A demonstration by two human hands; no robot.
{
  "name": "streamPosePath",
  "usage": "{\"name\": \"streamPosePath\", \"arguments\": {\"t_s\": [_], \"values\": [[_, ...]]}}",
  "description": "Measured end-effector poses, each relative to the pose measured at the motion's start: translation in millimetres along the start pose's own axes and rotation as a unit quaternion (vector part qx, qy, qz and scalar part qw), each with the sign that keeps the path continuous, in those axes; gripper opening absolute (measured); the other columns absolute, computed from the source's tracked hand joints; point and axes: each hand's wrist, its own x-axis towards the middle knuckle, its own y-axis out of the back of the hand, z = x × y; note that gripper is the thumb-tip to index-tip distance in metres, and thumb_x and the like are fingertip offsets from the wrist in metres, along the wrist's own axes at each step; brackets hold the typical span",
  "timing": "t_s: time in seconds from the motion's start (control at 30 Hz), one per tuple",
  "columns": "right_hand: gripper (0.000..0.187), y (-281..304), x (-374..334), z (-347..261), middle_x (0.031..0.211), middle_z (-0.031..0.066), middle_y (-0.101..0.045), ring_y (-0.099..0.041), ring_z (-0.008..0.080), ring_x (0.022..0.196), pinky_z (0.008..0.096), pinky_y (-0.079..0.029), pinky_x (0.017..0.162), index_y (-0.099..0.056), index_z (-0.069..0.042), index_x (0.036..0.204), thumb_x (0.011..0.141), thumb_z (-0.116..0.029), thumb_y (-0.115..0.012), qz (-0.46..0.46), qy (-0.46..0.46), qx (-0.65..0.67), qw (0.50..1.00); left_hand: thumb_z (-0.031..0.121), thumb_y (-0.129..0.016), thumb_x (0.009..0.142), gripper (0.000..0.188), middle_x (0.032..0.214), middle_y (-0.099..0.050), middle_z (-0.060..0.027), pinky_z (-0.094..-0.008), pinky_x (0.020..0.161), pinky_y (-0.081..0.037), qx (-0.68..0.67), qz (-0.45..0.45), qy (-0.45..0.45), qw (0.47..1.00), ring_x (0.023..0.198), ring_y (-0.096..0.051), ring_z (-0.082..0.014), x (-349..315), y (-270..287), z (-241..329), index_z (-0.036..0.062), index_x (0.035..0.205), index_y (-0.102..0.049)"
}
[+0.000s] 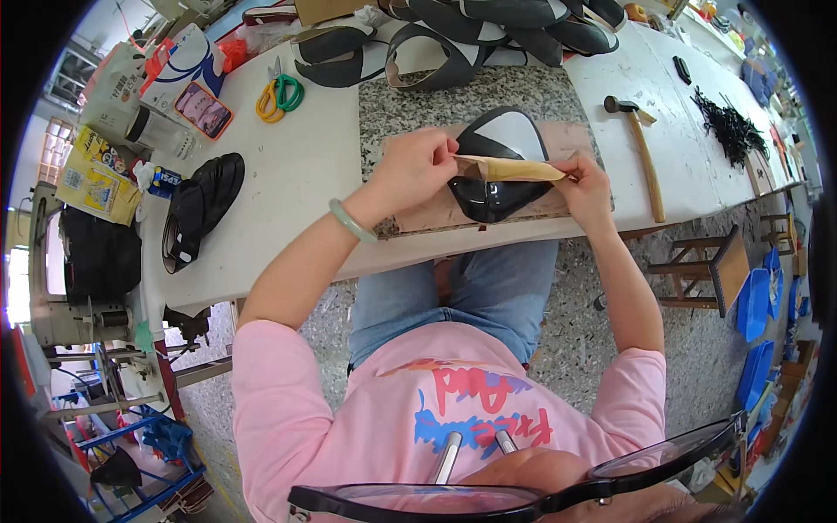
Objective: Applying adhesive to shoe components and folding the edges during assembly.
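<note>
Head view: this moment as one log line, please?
Left grip: tan strip, left end | right grip: its right end | beneath strip: black-and-white shoe piece | right of slab: hammer

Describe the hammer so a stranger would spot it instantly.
On the white table, find the speckled slab. Just right of it lies the hammer. Its long wooden handle and dark head set it apart from the black strips farther right.

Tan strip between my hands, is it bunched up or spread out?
Spread out: the tan strip runs between the left hand, at one end, and the right hand, at the other.
</note>
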Motion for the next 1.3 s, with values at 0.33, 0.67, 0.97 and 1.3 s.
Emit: {"name": "streamPosePath", "arguments": {"t_s": [0.33,0.67,0.97,1.3], "values": [[0.015,-7.7,26.8,-55.9,0.08,0.0166,-0.065,-0.064,0.034,0.082,0.0437,-0.048,0.071,-0.066,-0.006,0.091,0.08,-0.016,-0.065,-0.17,0.208,-0.347,0.899,0.01,-0.067,0.076,0.028,0.086,-0.068,-0.0102,-0.0303,0.069,-0.05,0.084,-0.162,0.018,0.983,0.078,-0.066,-0.0198,33.2,-6.5,13.3,0.0028,0.102,-0.061],[0.034,-8.8,5.7,-56.6,0.086,0.0119,-0.065,-0.059,0.0327,0.094,0.0437,-0.045,0.082,-0.068,-0.008,0.101,0.074,-0.027,-0.075,-0.104,0.125,-0.319,0.934,0.004,-0.067,0.071,0.049,0.102,-0.058,-0.0121,-0.032,0.087,-0.047,0.075,-0.097,-0.139,0.983,0.095,-0.059,-0.023,42.8,-35.3,5.9,0.0033,0.118,-0.053],[0.029,-10.6,-12.3,-25.6,0.089,0.0018,-0.06,-0.052,0.0266,0.092,0.0408,-0.04,0.081,-0.063,-0.01,0.087,0.073,-0.032,-0.076,-0.043,0.05,-0.31,0.948,0.028,-0.078,0.068,0.033,0.077,-0.068,-0.0162,-0.0382,0.073,-0.051,-0.009,-0.166,0.032,0.986,0.076,-0.066,-0.0304,68.6,-45.7,-6.2,0.0004,0.085,-0.069],[0.035,-5.7,-12.3,-34.3,0.077,0.005,-0.059,-0.052,0.0265,0.088,0.0402,-0.037,0.079,-0.058,-0.007,0.079,0.074,-0.037,-0.075,-0.035,0.074,-0.319,0.944,0.033,-0.078,0.067,0.038,0.077,-0.067,-0.0178,-0.0394,0.072,-0.05,-0.02,-0.193,-0.01,0.981,0.075,-0.066,-0.0319,74.9,-46.5,-4.2,0.002,0.086,-0.07]]}}
